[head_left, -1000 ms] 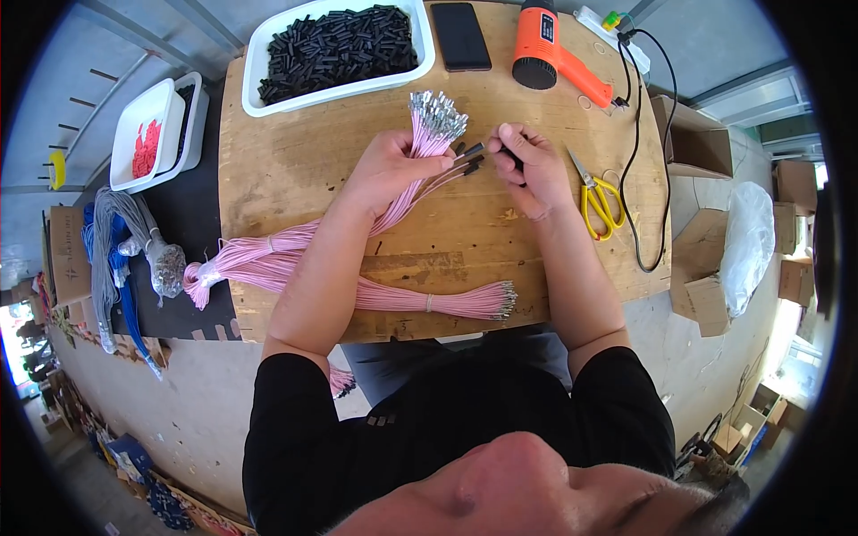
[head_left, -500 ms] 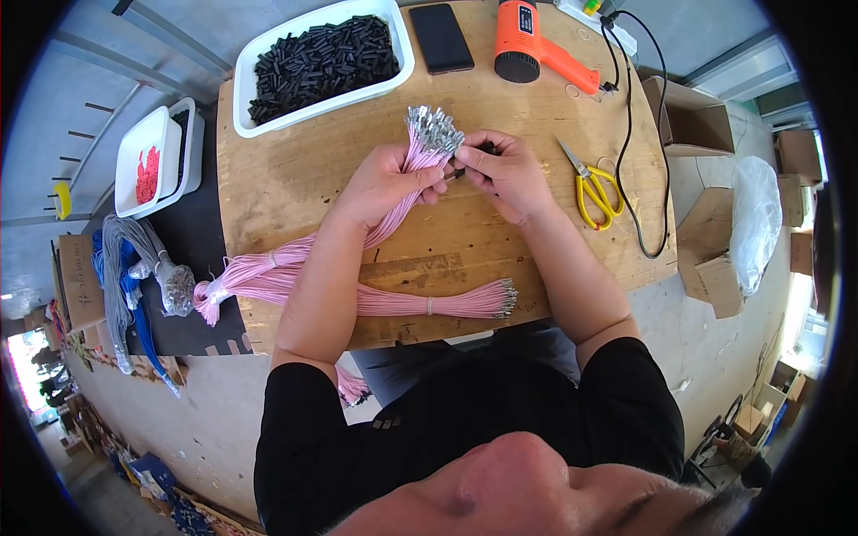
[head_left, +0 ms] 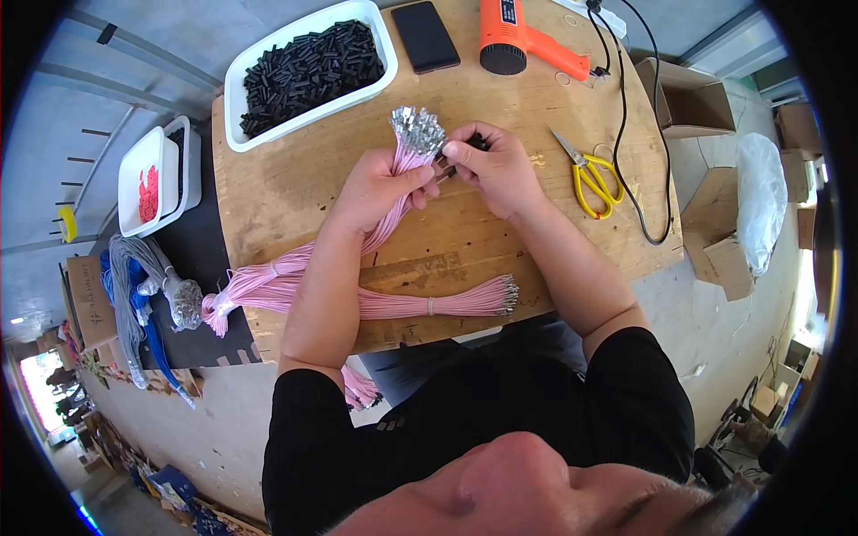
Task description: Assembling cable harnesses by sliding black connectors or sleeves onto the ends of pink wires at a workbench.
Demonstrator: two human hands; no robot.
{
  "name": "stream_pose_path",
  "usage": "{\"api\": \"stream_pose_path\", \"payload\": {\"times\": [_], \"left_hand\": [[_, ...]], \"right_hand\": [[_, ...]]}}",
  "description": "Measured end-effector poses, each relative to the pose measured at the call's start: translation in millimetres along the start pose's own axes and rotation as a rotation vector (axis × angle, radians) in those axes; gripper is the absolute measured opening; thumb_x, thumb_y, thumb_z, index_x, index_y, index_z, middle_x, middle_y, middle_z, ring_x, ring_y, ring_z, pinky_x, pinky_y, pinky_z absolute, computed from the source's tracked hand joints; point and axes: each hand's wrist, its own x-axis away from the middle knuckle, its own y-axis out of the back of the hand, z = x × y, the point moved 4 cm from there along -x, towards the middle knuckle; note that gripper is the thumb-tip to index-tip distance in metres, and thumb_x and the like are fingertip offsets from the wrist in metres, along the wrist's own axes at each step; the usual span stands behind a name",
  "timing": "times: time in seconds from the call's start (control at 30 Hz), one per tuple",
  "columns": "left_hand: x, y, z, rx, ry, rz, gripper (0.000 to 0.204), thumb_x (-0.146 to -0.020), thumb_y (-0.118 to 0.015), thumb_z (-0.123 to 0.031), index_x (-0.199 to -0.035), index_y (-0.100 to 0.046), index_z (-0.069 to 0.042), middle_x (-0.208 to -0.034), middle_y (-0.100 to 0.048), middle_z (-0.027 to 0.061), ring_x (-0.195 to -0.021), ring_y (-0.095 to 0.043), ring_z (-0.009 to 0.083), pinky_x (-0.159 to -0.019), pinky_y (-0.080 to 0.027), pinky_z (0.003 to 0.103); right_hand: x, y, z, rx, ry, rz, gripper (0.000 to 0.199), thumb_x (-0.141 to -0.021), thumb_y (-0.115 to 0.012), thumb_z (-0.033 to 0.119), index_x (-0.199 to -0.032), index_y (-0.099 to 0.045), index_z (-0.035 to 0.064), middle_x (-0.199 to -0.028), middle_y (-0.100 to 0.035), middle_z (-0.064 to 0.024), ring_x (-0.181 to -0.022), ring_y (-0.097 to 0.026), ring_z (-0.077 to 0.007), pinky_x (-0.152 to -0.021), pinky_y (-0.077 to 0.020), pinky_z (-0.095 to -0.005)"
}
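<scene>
Left hand (head_left: pixel 379 186) — closed around a pink wire bundle (head_left: pixel 410 161) below its metal terminals (head_left: pixel 417 130); right hand (head_left: pixel 494 170) — fingers curled near the terminals, holding small black pieces (head_left: pixel 478 142).

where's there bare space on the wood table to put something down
The wooden table has bare wood left of the left hand, between the white tub and the gathered pink wires; another patch lies between the right hand and the lying pink wire bundle. Far right is crowded: orange heat gun, yellow-handled scissors, looped black cord.
</scene>
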Motion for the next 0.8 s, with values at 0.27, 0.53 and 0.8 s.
{"api": "stream_pose_path", "payload": {"times": [0.27, 0.53, 0.8], "left_hand": [[2.4, 1.3, 1.2, 0.118, -0.02, 0.007, 0.023, -0.096, -0.069, -0.015, -0.11, -0.068, 0.003, -0.088, -0.073, 0.0111, -0.069, -0.067, 0.0165, -0.064, -0.056, 0.028], [0.5, 6.4, 0.7, -0.011, -0.002, -0.152, 0.018, -0.093, -0.074, -0.012, -0.104, -0.071, 0.002, -0.086, -0.073, 0.0072, -0.065, -0.065, 0.0113, -0.059, -0.053, 0.025], [0.3, 1.4, -6.1, -0.055, 0.008, -0.162, 0.014, -0.09, -0.075, -0.009, -0.098, -0.072, 0.002, -0.084, -0.072, 0.0062, -0.063, -0.063, 0.0101, -0.058, -0.05, 0.024]], "right_hand": [[1.0, -4.5, 1.2, -0.192, -0.168, 0.059, 0.017, -0.097, -0.069, 0.013, -0.109, -0.066, 0.0013, -0.084, -0.063, -0.0004, -0.066, -0.051, -0.0052, -0.055, -0.0373, -0.0175], [-1.7, 0.0, -3.0, -0.109, -0.054, 0.058, 0.008, -0.095, -0.07, 0.007, -0.1, -0.065, 0.0036, -0.08, -0.061, 0.0004, -0.064, -0.051, -0.0051, -0.053, -0.0361, -0.0184], [4.3, -3.4, 5.2, 0.123, 0.154, 0.008, 0.011, -0.091, -0.075, 0.006, -0.098, -0.069, 0.0014, -0.079, -0.064, 0.0011, -0.064, -0.053, -0.0046, -0.055, -0.0427, -0.0208]]}}
